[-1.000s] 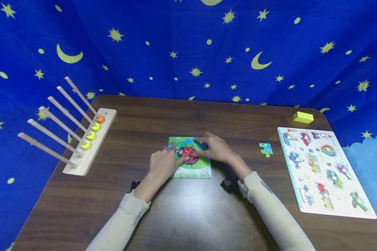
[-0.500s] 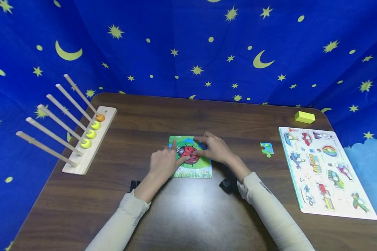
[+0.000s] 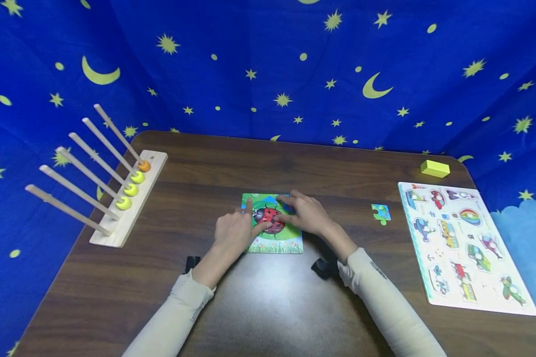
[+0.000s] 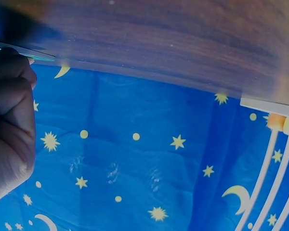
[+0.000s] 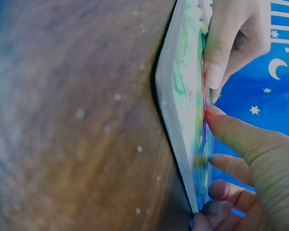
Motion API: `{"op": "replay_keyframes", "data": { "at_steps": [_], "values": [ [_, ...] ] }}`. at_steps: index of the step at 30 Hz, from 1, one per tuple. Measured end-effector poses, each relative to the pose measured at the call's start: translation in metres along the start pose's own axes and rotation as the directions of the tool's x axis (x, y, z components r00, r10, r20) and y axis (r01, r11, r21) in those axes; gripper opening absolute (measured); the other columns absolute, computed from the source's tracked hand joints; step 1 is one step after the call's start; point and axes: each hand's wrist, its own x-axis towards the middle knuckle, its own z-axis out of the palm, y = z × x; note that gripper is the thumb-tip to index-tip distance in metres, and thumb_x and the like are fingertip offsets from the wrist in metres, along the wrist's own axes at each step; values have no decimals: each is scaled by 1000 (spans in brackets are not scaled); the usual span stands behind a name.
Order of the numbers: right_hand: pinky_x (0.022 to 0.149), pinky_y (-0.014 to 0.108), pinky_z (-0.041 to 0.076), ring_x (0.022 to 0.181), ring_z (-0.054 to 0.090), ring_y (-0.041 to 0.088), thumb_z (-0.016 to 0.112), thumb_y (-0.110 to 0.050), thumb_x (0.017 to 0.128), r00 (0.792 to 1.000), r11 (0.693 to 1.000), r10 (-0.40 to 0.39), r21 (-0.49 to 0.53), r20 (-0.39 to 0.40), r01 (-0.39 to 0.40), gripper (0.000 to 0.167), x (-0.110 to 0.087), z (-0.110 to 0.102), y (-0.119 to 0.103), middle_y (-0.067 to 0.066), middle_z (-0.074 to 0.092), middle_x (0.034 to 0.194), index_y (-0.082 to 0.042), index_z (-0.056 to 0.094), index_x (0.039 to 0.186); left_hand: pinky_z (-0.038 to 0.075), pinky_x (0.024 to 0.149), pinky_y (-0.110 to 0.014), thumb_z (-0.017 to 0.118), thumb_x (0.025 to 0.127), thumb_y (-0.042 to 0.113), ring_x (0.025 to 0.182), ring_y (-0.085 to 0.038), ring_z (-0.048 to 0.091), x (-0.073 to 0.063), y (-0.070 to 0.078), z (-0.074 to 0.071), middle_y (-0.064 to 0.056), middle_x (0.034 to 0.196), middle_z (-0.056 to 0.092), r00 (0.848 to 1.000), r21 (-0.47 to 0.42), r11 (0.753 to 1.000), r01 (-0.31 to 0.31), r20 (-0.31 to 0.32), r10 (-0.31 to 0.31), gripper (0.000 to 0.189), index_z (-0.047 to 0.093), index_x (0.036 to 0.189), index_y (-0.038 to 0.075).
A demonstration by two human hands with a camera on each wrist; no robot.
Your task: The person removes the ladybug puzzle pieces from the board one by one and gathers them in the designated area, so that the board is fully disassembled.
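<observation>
A square ladybug jigsaw puzzle [image 3: 279, 246] lies flat at the middle of the table. On its left side rests my left hand [image 3: 232, 230], index finger straight toward the far edge and thumb over the ladybug. My right hand [image 3: 307, 213] is at the upper right of the puzzle, thumb touching the ladybug and fingers spread at the far right corner. In the right wrist view, the right thumb [image 5: 231, 127] meets the puzzle face while other fingers reach its edge. Only curled knuckles of the left hand [image 4: 12, 110] show in the left wrist view.
A loose blue-green jigsaw piece [image 3: 381, 213] lies to the right. Beyond it are a white vehicle peg board [image 3: 487, 292] and a yellow block [image 3: 435, 168]. A wooden rack [image 3: 111, 239] with upright rods and several beads stands at left. A starry blue curtain [image 3: 232, 89] hangs behind.
Both hands keep their places on the puzzle. The head view shifts slightly; otherwise nothing on the table moves.
</observation>
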Motion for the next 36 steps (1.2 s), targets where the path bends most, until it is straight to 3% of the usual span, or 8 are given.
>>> {"op": "replay_keyframes", "data": {
  "at_steps": [5, 9, 13, 16, 18, 26, 33, 36],
  "values": [
    [87, 49, 53, 103, 66, 32, 72, -43, 89, 999, 1000, -17, -17, 27, 17, 61, 0, -1, -1, 17, 63, 124, -10, 59, 138, 20, 40, -22, 48, 91, 71, 43, -7, 22, -1, -1, 1, -14, 85, 67, 1000, 2, 1000, -6, 6, 6, 89, 37, 152, 7],
    [93, 54, 51, 115, 63, 36, 74, -43, 88, 999, 1000, 6, 5, 40, -7, 63, 3, -1, -2, 20, 60, 133, -10, 58, 140, 22, 40, -23, 49, 91, 70, 44, -8, 24, 0, -2, -1, -9, 73, 60, 1000, -4, 1000, 5, 21, -5, 89, 37, 152, 7],
    [77, 42, 51, 93, 63, 27, 78, -40, 85, 998, 995, 49, 80, 39, -52, 64, 7, 0, -1, 11, 65, 114, -11, 59, 138, 23, 40, -23, 51, 91, 70, 44, -8, 24, 2, -1, -4, -2, 60, 45, 998, -29, 999, 22, 61, -20, 90, 34, 153, 7],
    [62, 32, 39, 73, 49, 18, 81, -38, 82, 997, 989, 72, 128, 27, -75, 59, 9, 1, -1, 3, 58, 92, -12, 64, 132, 22, 41, -23, 51, 90, 70, 44, -8, 24, 3, 0, -4, 0, 59, 42, 996, -41, 999, 29, 82, -26, 91, 33, 154, 8],
    [61, 29, 36, 71, 46, 15, 82, -38, 81, 997, 988, 81, 133, 10, -81, 54, 9, 2, -2, 0, 55, 86, -14, 67, 127, 22, 41, -23, 51, 90, 70, 44, -8, 23, 3, 1, -4, 0, 59, 42, 996, -40, 999, 32, 83, -29, 91, 33, 154, 8],
    [58, 28, 35, 68, 46, 15, 85, -36, 78, 995, 992, 78, 104, -56, -72, 50, 8, 1, -6, 2, 53, 82, -14, 70, 120, 21, 41, -23, 51, 90, 70, 44, -9, 23, 2, 2, -2, 0, 56, 40, 996, -43, 998, 48, 73, -45, 91, 32, 154, 8],
    [54, 27, 37, 64, 46, 12, 88, -32, 75, 984, 1000, 2, 8, -178, -1, 46, 4, 3, -9, 1, 55, 81, -12, 72, 113, 19, 41, -22, 52, 90, 69, 45, -8, 20, 2, 2, -1, 3, 52, 31, 998, -49, 998, 37, 59, -35, 91, 34, 153, 7],
    [54, 28, 40, 64, 48, 13, 87, -30, 76, 983, 1000, -6, -3, -185, 5, 42, 4, 4, -8, 1, 57, 82, -13, 72, 112, 19, 41, -23, 52, 90, 70, 45, -8, 20, 2, 1, -1, 3, 52, 32, 997, -60, 997, 39, 63, -35, 91, 33, 154, 7]
  ]
}}
